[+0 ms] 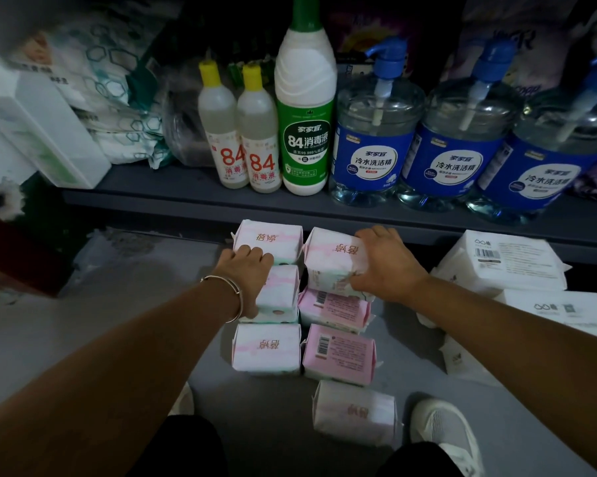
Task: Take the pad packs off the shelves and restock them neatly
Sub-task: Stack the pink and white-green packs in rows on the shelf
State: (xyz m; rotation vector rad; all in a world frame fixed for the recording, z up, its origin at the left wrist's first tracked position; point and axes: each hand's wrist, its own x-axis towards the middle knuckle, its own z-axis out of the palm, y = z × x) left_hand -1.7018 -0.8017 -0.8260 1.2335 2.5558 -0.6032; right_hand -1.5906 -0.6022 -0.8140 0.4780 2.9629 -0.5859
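Several pink-and-white pad packs lie in two columns on the grey surface below the shelf edge. My left hand (250, 270) grips the middle left pack (281, 292), its fingers curled over the pack's far edge against the far left pack (267, 239). My right hand (390, 266) grips the far right pack (326, 258), which is tilted on top of a pink pack (334, 308). Two more packs (266, 349) (340, 356) lie nearer to me. One loose pack (353, 412) sits closest, by my shoe.
On the grey shelf (173, 191) above stand two small 84 disinfectant bottles (243, 160), a tall green one (305, 132) and three blue pump jugs (372, 153). White tissue packs (506, 263) are stacked on the right, white boxes (39, 132) on the left. My white shoe (443, 432) is at the bottom right.
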